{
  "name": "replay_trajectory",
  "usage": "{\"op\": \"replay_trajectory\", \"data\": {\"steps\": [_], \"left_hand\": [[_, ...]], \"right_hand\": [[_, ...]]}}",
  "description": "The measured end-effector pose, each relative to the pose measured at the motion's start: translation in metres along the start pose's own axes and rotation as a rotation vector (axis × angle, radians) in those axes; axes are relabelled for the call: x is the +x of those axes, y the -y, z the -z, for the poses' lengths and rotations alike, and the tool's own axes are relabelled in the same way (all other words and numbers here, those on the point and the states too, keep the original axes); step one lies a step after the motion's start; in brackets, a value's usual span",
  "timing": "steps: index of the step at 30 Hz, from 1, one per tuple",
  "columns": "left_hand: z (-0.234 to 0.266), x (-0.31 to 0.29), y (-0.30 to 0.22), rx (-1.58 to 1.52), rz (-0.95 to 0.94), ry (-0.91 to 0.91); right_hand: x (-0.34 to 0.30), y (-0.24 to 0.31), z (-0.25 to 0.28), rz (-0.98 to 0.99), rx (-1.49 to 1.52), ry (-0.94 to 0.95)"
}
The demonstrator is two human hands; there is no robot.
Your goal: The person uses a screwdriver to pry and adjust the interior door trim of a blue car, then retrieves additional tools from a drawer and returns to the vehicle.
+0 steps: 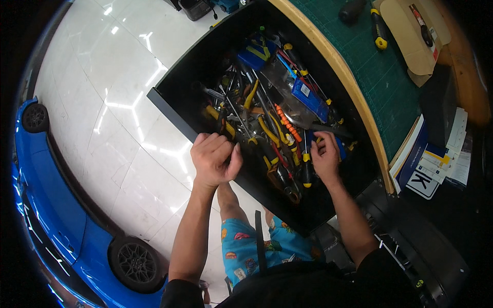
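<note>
A black drawer (pixel 172 117) stands pulled out, filled with a jumble of hand tools. My left hand (pixel 214 158) is closed at its front edge, fingers curled under and whatever they hold hidden. Just beyond its knuckles lies a yellow-and-black handle (pixel 226 126). Inside the drawer's right side, my right hand (pixel 326 155) has bent fingers over a blue object (pixel 339 148); what the fingertips hold is hidden. Beside them is a black-and-yellow screwdriver (pixel 307 172). Farther in lie an orange twisted tool (pixel 287 122), a blue flat case (pixel 310 100) and yellow-handled pliers (pixel 251 95).
A green cutting mat (pixel 354 66) covers the wood-edged worktop above the drawer. On top are a screwdriver (pixel 379 30), an opened cardboard package (pixel 403 36) and papers and booklets (pixel 418 161). A blue car (pixel 56 205) stands left on the glossy tiled floor (pixel 102 149).
</note>
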State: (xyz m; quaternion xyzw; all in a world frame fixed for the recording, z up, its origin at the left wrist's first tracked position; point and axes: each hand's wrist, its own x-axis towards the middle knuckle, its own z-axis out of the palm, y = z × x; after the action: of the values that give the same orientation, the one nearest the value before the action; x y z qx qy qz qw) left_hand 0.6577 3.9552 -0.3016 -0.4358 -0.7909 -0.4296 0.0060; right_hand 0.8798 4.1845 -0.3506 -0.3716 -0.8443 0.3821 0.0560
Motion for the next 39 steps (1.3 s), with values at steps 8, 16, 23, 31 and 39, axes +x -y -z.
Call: {"op": "replay_trajectory", "data": {"steps": [8,16,23,31,39], "left_hand": [[0.002,-0.002,0.004,0.007,-0.010,-0.005],[-0.002,-0.003,0.004,-0.010,-0.038,-0.033],[-0.004,-0.004,0.003,-0.018,-0.045,-0.040],[-0.007,-0.005,0.004,-0.023,-0.062,-0.037],[-0.005,-0.005,0.003,-0.012,-0.047,-0.010]], "right_hand": [[-0.022,0.021,-0.016,-0.040,0.094,0.232],[-0.043,0.031,-0.035,0.015,0.147,0.407],[-0.071,0.036,-0.036,0.267,-0.092,0.511],[-0.067,0.028,-0.020,0.033,-0.192,0.286],[-0.068,0.008,0.000,-0.423,-0.387,0.428]]}}
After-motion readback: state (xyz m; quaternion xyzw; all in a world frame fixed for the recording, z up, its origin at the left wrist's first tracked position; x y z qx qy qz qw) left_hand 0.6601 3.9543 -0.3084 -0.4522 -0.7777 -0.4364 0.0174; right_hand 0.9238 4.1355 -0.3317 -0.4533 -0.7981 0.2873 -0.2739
